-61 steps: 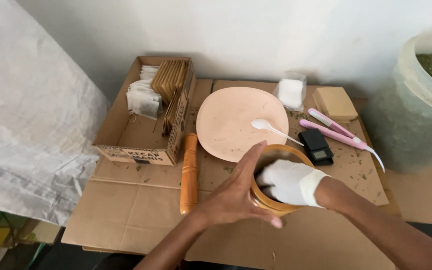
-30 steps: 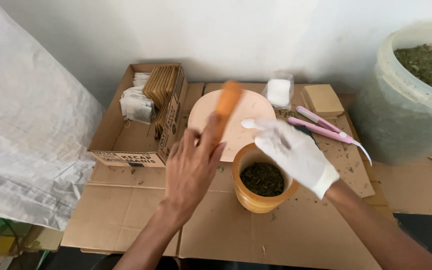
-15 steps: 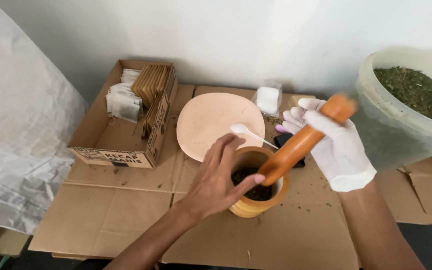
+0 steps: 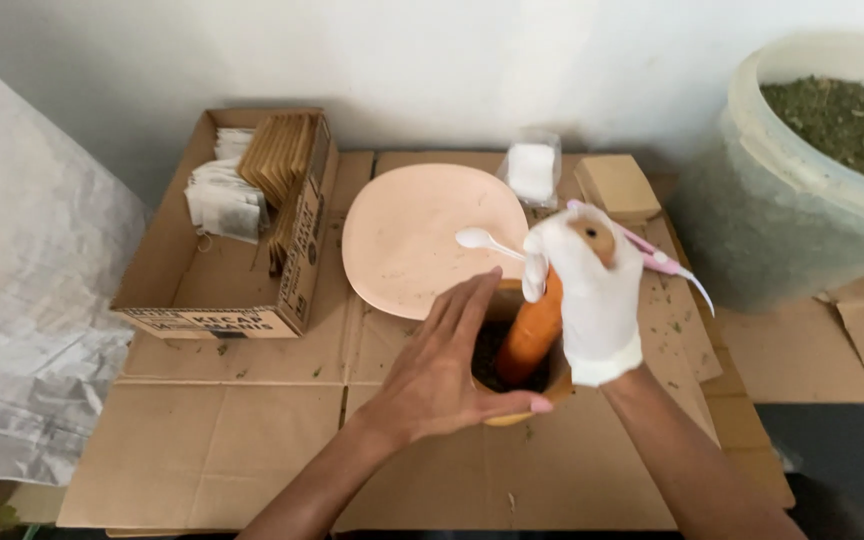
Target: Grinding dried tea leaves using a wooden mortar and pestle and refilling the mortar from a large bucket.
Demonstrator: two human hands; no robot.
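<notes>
Near front edge of flattened cardboard sheet (image 4: 252, 440), our gloved right hand (image 4: 592, 290) now grips orange wooden pestle (image 4: 532, 335), lowered into orange wooden mortar (image 4: 517, 385) of dark herbs; bare left hand (image 4: 447, 375), fingers extended, newly cups rim — grinding underway.

Wall (image 4: 432, 60): plain, pale grey, at 12 o'clock.
Surface (image 4: 242, 430): flattened brown cardboard.
Sheet (image 4: 22, 330): white woven plastic at 9 o'clock.
Light: soft, even.

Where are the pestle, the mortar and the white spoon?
pestle (image 4: 535, 335), head view, on the orange shaft below the gloved right hand.
mortar (image 4: 512, 414), head view, on the front rim beside the left thumb.
white spoon (image 4: 476, 238), head view, on the bowl end lying on the pink plate.
</notes>
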